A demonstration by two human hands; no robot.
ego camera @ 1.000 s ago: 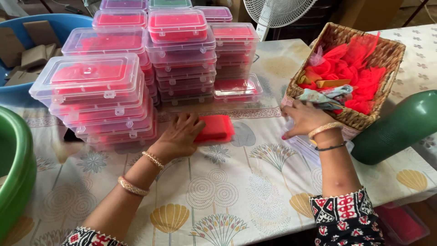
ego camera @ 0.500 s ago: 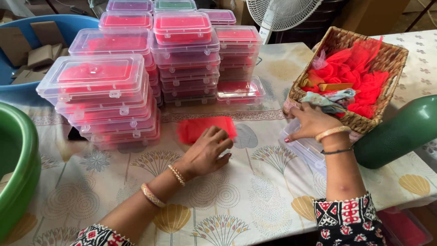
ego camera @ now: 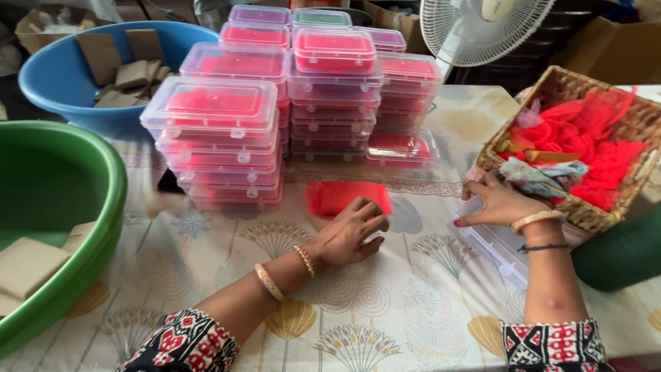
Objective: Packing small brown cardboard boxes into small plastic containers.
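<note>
A flat red net pouch [ego camera: 342,195] lies on the patterned tablecloth [ego camera: 385,310] in front of the box stacks. My left hand [ego camera: 351,234] sits just near of it, loosely curled fingertips touching its near edge. My right hand [ego camera: 499,203] grips the far end of a clear plastic box [ego camera: 492,241], thumb on the far side and fingers spread over the lid. That box lies beside the wicker basket [ego camera: 599,215].
Stacks of clear lidded boxes [ego camera: 217,114] with red contents fill the far middle. The basket holds red net pouches [ego camera: 585,138] and a patterned cloth [ego camera: 544,176]. A green tub [ego camera: 82,179] and a blue tub [ego camera: 55,79] hold brown blocks. A white fan [ego camera: 482,27] stands behind; a dark green object [ego camera: 620,255] lies at right.
My left hand slid off the top of the red pouch to its near edge, and the pouch lies flatter. The view shifted left, showing more of the green tub. My right hand stayed by the basket.
</note>
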